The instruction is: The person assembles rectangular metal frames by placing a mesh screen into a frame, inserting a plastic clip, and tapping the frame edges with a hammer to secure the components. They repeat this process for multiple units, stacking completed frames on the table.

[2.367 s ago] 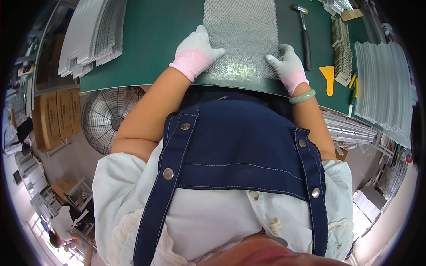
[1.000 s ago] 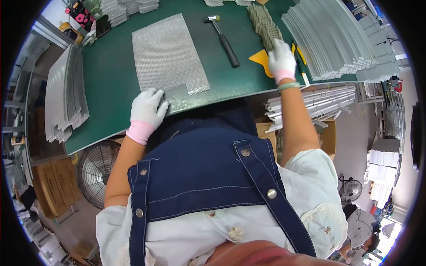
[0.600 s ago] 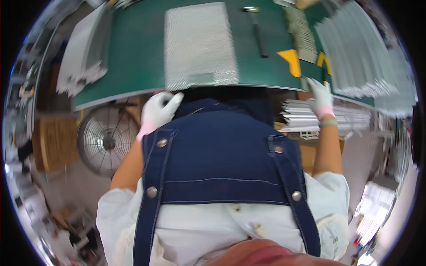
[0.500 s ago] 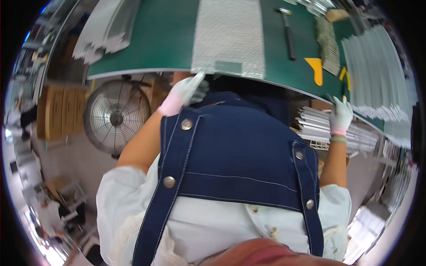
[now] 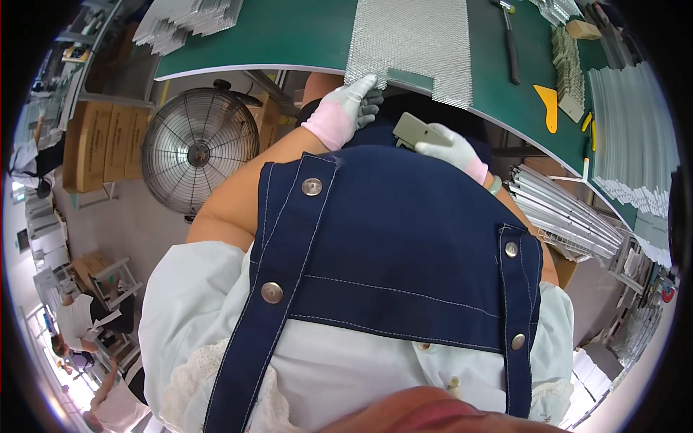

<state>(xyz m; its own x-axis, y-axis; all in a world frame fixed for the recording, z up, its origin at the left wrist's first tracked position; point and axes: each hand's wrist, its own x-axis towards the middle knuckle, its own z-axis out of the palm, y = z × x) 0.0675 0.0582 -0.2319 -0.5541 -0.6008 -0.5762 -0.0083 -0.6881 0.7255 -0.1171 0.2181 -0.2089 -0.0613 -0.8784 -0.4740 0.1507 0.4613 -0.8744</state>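
Observation:
A silvery metal mesh sheet [image 5: 411, 36] lies on the green worktable, with a rectangular notch in its near edge. My left hand [image 5: 346, 110], in a white glove with a pink cuff, pinches that edge just left of the notch, thumb on top and fingers curled below. In front of my apron, short of the table edge, my gloved right hand [image 5: 456, 150] is closed on a small grey-green rectangular plate [image 5: 414, 131]. The plate is tilted and does not touch the mesh. My right fingertips are partly hidden by it.
On the green worktable [image 5: 289, 43], a hammer [image 5: 511, 47], a yellow scraper [image 5: 548, 108], a stack of small plates [image 5: 569, 72] and yellow-handled pliers [image 5: 590, 130] lie right of the mesh. Silvery strips [image 5: 635, 130] are piled farther right. A floor fan [image 5: 198, 151] stands at left.
My right hand has come left from the table's right edge and now shows a grey-green plate. My left hand keeps to the mesh edge. The whole view has shifted.

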